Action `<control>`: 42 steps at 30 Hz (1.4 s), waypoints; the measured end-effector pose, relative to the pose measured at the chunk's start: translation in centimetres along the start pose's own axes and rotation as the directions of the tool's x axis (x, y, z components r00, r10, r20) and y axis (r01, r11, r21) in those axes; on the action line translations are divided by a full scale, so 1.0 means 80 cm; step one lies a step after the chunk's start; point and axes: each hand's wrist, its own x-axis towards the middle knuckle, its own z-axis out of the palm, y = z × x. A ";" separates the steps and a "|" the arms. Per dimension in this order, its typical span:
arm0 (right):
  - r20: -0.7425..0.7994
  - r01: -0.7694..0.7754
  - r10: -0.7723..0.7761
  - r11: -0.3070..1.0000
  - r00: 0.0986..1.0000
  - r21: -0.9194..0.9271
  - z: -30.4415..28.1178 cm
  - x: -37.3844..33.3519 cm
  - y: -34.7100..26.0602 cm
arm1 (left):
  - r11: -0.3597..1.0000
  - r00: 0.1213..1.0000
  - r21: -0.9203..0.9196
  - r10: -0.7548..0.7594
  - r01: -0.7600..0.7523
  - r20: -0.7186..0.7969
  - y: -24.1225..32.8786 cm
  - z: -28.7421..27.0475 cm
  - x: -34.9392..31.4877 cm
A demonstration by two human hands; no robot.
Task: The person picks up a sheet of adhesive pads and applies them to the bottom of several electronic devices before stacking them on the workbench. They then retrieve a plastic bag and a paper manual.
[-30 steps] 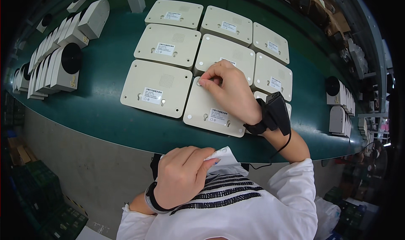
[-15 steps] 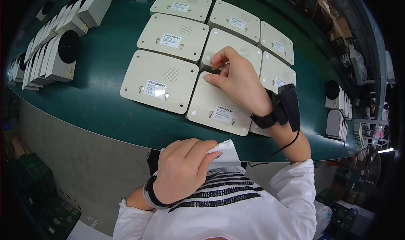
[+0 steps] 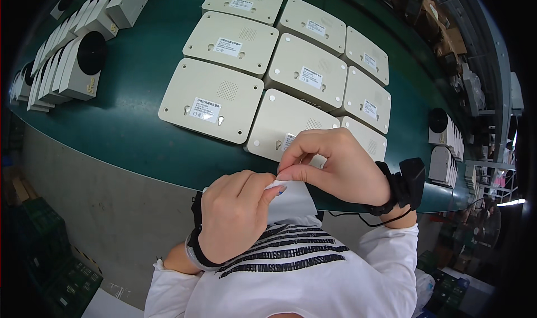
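Observation:
My left hand [image 3: 238, 214] is closed on a white sheet [image 3: 299, 203], pinching its upper edge between thumb and fingers in front of my shirt. The sheet is curled over at the top. My right hand [image 3: 341, 164] meets it there, thumb and fingertips pinched together; anything between them is too small to make out. Just beyond lies a beige box [image 3: 272, 122], partly covered by my right hand, with round pale pads at its visible left corners. The middle box [image 3: 307, 55] carries similar pads at its corners, while the near left box [image 3: 196, 88] has dark corner holes.
Several beige boxes with labels, keyhole slots and dotted grilles lie in rows on the green table [image 3: 112, 133]. White units with black discs [image 3: 92, 58] line up at left, and more units [image 3: 443, 164] stand at right. A cable hangs from my right wrist device [image 3: 411, 184].
My right hand has come back from the corner between the middle boxes to the sheet's edge at my left hand. The middle box is now uncovered. My left hand has risen slightly with the sheet.

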 end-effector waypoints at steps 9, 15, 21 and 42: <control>0.068 0.042 -0.029 0.980 0.997 -0.194 0.003 0.014 -0.008 | 0.999 0.998 -0.040 0.006 -0.008 -0.059 -0.004 -0.002 -0.008; -0.216 0.050 -0.065 0.996 0.974 -0.073 0.035 0.069 0.023 | 0.992 0.996 -0.111 -0.059 0.052 -0.059 -0.015 -0.012 -0.019; -0.268 0.098 -0.150 0.975 0.952 -0.199 0.052 0.080 0.040 | 0.989 0.997 -0.129 -0.072 0.067 -0.036 -0.022 -0.015 -0.023; -0.268 0.045 -0.116 0.965 0.956 -0.258 0.046 0.083 0.031 | 0.990 0.996 -0.118 -0.084 0.080 -0.027 -0.033 -0.009 -0.019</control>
